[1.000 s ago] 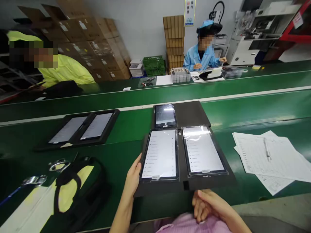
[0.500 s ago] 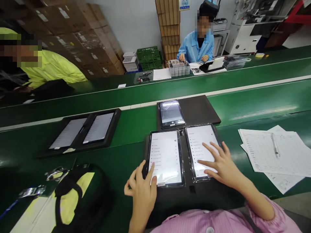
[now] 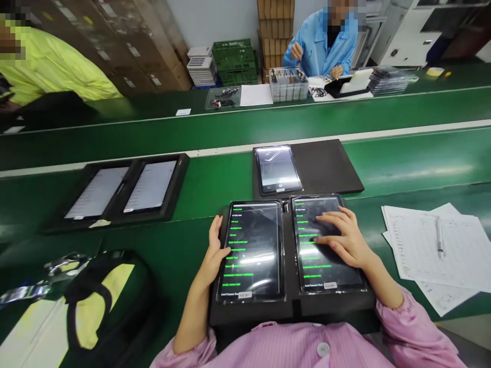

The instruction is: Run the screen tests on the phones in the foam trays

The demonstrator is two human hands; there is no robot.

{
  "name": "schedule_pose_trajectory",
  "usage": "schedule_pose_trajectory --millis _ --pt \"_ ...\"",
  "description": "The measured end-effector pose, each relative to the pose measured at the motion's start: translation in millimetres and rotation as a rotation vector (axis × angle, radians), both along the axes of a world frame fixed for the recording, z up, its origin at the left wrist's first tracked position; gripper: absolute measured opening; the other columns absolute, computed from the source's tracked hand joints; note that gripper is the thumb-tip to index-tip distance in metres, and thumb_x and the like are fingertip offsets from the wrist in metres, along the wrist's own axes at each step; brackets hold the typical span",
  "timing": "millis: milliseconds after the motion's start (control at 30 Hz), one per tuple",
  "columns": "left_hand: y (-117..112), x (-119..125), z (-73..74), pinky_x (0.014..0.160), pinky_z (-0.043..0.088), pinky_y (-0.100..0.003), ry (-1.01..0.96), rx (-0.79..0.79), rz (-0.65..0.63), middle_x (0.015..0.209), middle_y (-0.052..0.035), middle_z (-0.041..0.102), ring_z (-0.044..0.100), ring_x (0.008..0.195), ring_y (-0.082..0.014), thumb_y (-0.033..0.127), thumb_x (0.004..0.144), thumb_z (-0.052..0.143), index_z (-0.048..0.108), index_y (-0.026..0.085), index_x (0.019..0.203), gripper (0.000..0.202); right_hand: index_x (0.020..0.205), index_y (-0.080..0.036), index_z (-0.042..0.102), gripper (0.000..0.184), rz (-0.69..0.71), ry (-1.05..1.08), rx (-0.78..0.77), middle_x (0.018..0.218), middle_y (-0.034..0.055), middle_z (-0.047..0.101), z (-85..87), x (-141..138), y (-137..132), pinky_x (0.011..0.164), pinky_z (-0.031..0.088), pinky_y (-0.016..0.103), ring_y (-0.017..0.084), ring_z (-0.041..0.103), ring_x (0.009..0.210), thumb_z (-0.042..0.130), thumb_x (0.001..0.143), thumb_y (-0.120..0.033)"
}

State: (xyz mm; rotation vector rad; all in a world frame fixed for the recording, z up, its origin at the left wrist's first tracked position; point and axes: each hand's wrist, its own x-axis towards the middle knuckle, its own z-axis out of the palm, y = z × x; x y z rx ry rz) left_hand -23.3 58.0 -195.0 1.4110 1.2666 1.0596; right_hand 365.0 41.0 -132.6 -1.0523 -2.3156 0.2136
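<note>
Two tablets lie side by side on a black foam tray [image 3: 261,313], both showing dark screens with lists of green text. My left hand [image 3: 212,258] rests along the left edge of the left tablet [image 3: 255,235], its fingers stretched out and its thumb at the edge of the screen. Over the right tablet [image 3: 326,268] my right hand [image 3: 347,237] is spread, a fingertip at the middle of the list. Neither hand grips anything. Behind them, a third tablet [image 3: 278,168] with a pale screen lies on the left part of a black pad [image 3: 328,166].
To the left, a black tray [image 3: 178,179] carries two lit tablets. A black strapped item [image 3: 126,312] sits at front left. Papers [image 3: 456,250] with a pen [image 3: 439,237] lie right. Across the green bench, a person in blue [image 3: 326,41] works beside stacked clear trays [image 3: 288,87].
Both front tablets have switched from white list screens to dark screens with green text. My left hand has moved outward to the left tablet's edge; my right hand stays over the right one.
</note>
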Motion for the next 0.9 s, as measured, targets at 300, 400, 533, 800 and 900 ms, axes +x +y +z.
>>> schedule_pose_trajectory --millis 300,400,533,800,900 --pt "-9 -11 14.6 0.123 0.001 -0.053 0.086 -0.001 -0.212 0.165 -0.0128 -0.001 -0.001 0.152 -0.0315 0.052 0.087 0.061 0.0 0.023 0.158 0.098 0.096 -0.029 0.078 0.042 0.122 -0.003 0.048 0.132 0.0049 0.057 4.9 0 -7 0.111 0.026 0.052 0.025 0.052 0.118 0.037 0.098 -0.025" --pt "-11 -10 14.0 0.124 0.004 -0.052 0.102 -0.036 -0.186 0.165 -0.013 0.0 0.001 0.152 -0.0317 0.056 0.085 0.063 -0.001 0.024 0.158 0.102 0.091 -0.031 0.079 0.042 0.044 0.006 0.075 0.129 0.0036 0.06 2.9 5 -10 0.109 0.03 0.053 0.025 0.055 0.112 0.037 0.097 -0.026" --pt "-10 -4 7.8 0.123 0.017 -0.05 -0.115 -0.053 -0.102 0.165 -0.0115 0.006 0.011 0.151 -0.0312 0.063 0.084 0.058 0.004 0.027 0.157 0.098 0.086 -0.031 0.08 0.043 -0.112 0.186 0.212 0.116 0.0041 0.064 0.1 15 -12 0.101 0.037 0.052 0.025 0.058 0.098 0.038 0.096 -0.027" --pt "0 4 -8.0 0.123 0.016 -0.05 -0.025 0.007 0.11 0.158 -0.0129 0.027 0.02 0.149 -0.0329 0.056 0.077 0.067 0.023 0.025 0.151 0.092 0.089 -0.031 0.079 0.043 -0.164 0.053 0.075 0.118 0.004 0.062 -2.2 9 -5 0.099 0.036 0.049 0.025 0.054 0.102 0.037 0.097 -0.025" --pt "0 4 -8.1 0.123 0.016 -0.051 -0.022 0.019 0.113 0.158 -0.0133 0.027 0.021 0.148 -0.0334 0.055 0.078 0.067 0.024 0.025 0.15 0.089 0.096 -0.03 0.079 0.043 -0.118 -0.007 0.06 0.126 0.0052 0.058 -0.2 5 -4 0.101 0.033 0.049 0.026 0.051 0.11 0.036 0.1 -0.026"
